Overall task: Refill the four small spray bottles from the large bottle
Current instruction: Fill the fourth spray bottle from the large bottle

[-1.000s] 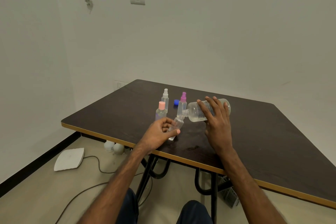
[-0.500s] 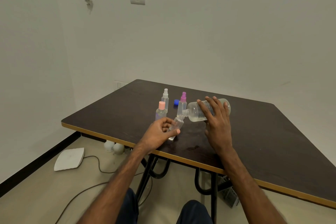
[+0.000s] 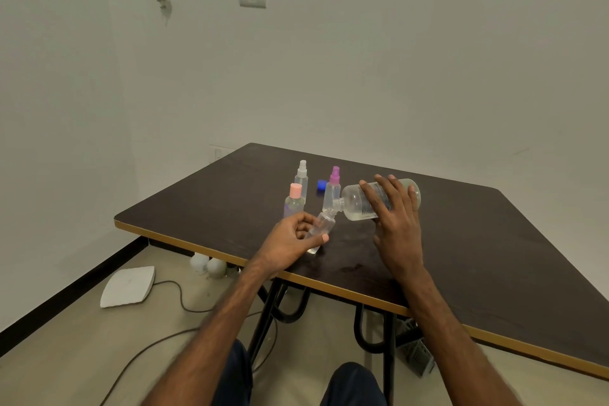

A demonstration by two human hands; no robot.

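My right hand (image 3: 395, 217) grips the large clear bottle (image 3: 356, 203), tipped on its side with its open neck pointing left. The neck meets the mouth of a small uncapped bottle (image 3: 324, 226), which my left hand (image 3: 290, 241) holds tilted just above the table. A little clear liquid lies in the small bottle's base. Behind them stand three capped small spray bottles: one with a pink cap (image 3: 294, 201), one with a white sprayer (image 3: 301, 176), one with a purple sprayer (image 3: 333, 188).
A blue cap (image 3: 321, 184) lies on the dark table (image 3: 494, 241) behind the bottles. The table's near edge has a tan band. On the floor at the left are a white flat device (image 3: 128, 285) and its cable.
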